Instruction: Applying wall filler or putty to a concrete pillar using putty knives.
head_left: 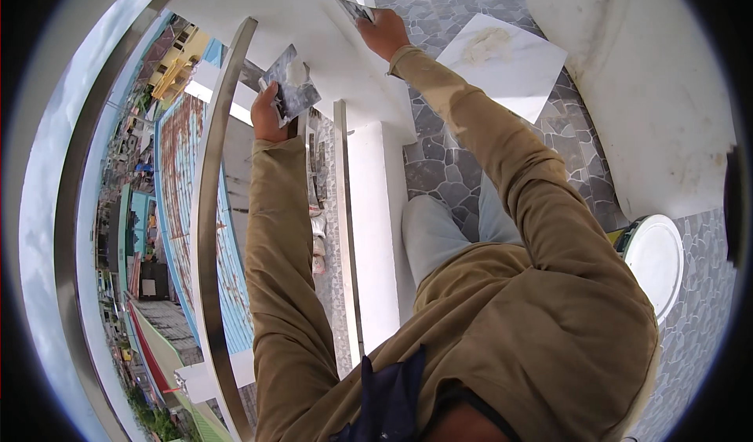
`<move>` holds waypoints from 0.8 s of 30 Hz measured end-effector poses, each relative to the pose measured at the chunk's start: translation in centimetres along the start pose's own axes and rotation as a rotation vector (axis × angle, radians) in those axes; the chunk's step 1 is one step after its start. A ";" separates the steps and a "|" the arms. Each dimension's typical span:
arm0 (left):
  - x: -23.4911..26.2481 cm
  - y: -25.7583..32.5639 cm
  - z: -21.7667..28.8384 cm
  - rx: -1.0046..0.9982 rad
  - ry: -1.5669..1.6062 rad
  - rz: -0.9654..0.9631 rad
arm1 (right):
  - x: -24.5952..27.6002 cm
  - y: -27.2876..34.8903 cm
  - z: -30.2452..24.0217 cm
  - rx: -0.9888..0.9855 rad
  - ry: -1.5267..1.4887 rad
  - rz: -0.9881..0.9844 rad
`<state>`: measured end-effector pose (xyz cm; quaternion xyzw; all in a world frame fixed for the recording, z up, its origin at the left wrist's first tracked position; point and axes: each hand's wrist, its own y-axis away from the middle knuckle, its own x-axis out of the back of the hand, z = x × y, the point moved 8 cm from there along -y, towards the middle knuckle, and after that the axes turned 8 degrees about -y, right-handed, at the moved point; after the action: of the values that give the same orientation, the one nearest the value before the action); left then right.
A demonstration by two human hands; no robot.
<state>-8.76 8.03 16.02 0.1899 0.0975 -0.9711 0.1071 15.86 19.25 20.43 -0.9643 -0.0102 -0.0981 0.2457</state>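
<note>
My left hand (269, 118) is closed on a broad, square putty knife (300, 97) beside the metal railing. A dab of off-white putty (297, 72) sits on its blade. Further ahead and to the right, my right hand (384, 34) grips a second putty knife (353, 9). Its smeared blade points left at the white wall (314, 18); whether it touches the surface I cannot tell. The handles of both tools are mostly hidden by my fingers.
Metal rails (210, 199) run along my left, with rooftops (184, 214) far below. On the stone-patterned floor (439, 163) lies a white square board (510, 69) with a beige putty patch. A white round lid (656, 265) is at my right, below a pale curved wall (651, 89).
</note>
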 end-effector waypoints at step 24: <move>1.3 -0.1 -0.1 -0.020 -0.035 0.010 | -3.8 -6.6 0.6 -0.158 -0.082 -0.146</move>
<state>-9.97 7.93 15.44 0.1725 0.1046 -0.9726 0.1158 11.83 25.45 22.28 -0.9806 -0.0828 -0.0765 0.1603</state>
